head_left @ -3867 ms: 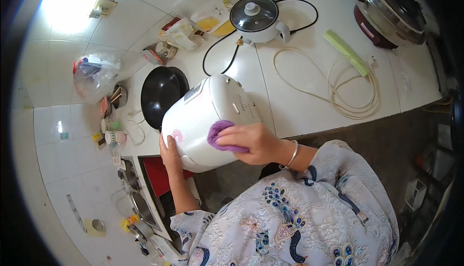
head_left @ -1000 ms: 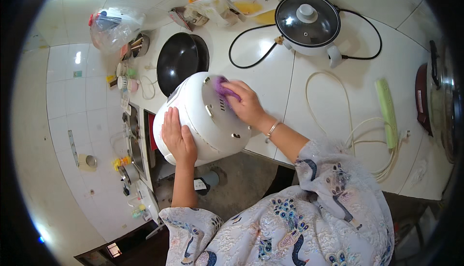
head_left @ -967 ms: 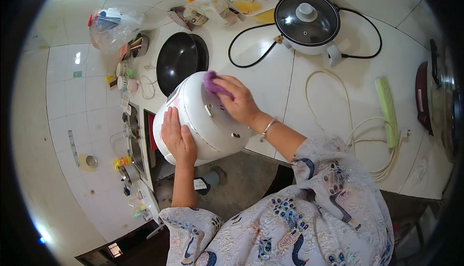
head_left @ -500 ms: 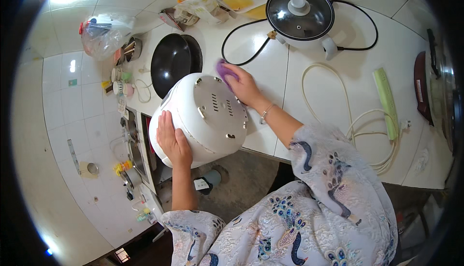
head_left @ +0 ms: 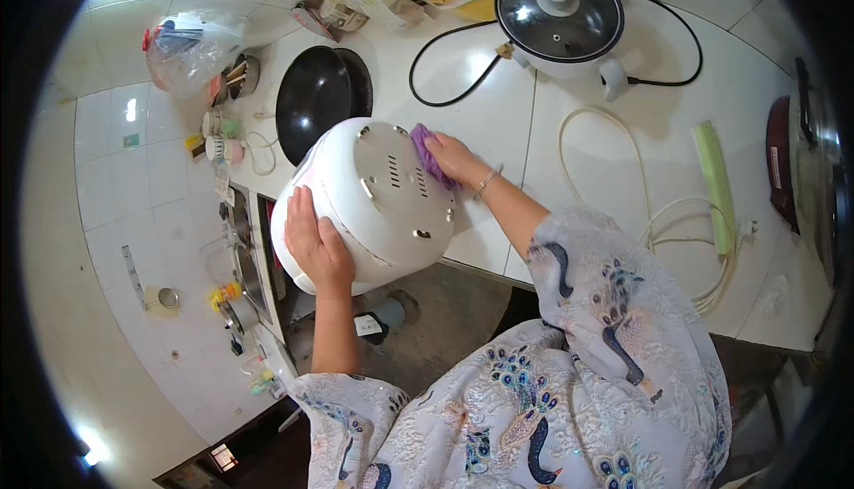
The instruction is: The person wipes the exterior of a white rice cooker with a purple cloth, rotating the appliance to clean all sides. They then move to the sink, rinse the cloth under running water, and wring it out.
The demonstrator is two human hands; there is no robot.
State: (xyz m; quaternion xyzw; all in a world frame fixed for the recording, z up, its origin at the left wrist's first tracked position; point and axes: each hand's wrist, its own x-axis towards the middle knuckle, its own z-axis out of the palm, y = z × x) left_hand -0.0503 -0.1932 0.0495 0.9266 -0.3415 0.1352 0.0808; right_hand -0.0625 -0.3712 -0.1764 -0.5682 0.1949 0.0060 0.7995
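A white rounded appliance [head_left: 356, 231], which looks like a rice cooker, is tipped on its side at the counter's front edge. Its flat underside, with vent slots and small feet, faces right. My left hand [head_left: 318, 244] lies flat against its near side, fingers stretched out and thumb apart. In my right hand [head_left: 454, 158] is a bunched purple cloth [head_left: 429, 153], pressed on the far right part of the underside. What the appliance rests on is mostly hidden beneath it.
Two black pans [head_left: 311, 102] stand behind the appliance. A lidded electric pot [head_left: 559, 18] with a black cord is at the back. To the right lie a green power strip [head_left: 713, 188] with a pale cable and a glass lid [head_left: 814, 169]. A sink [head_left: 247, 258] is at the left.
My right hand and the purple cloth have moved from the appliance's far edge onto its underside, slightly right and nearer. My left hand keeps its place on the side.
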